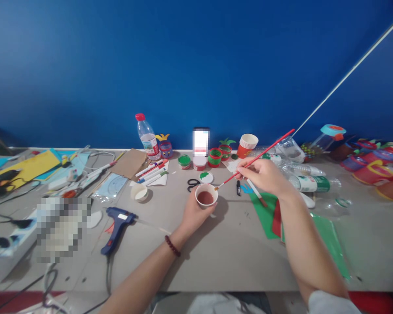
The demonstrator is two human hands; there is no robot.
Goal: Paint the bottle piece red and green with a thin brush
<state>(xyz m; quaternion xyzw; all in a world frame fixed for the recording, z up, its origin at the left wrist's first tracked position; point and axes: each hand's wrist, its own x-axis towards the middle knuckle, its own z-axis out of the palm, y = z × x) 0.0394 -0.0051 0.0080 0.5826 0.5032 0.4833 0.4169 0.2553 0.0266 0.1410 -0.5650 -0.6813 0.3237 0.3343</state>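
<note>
My left hand (pixel 196 212) is wrapped round a white paper cup (pixel 206 205) with reddish-brown liquid inside. In my right hand (pixel 260 173) a red-handled paintbrush (pixel 268 148) is pinched, its long handle slanting up to the right. The bristles are at the cup's right rim; whether they touch it I cannot tell. Just behind the cup lie black-handled scissors (pixel 192 185) and a white lid with green paint (pixel 206 177). Farther back stand a green paint jar (pixel 184 162) and a pale pink-topped jar (pixel 199 163).
A blue glue gun (pixel 117 226) with a cord lies to the left, near a small tipped paper cup (pixel 140 193). Plastic bottles (pixel 314 183) and green sheets (pixel 265 214) lie at right. A red-capped bottle (pixel 148 139) and stacked paper cups (pixel 248 145) stand by the blue wall.
</note>
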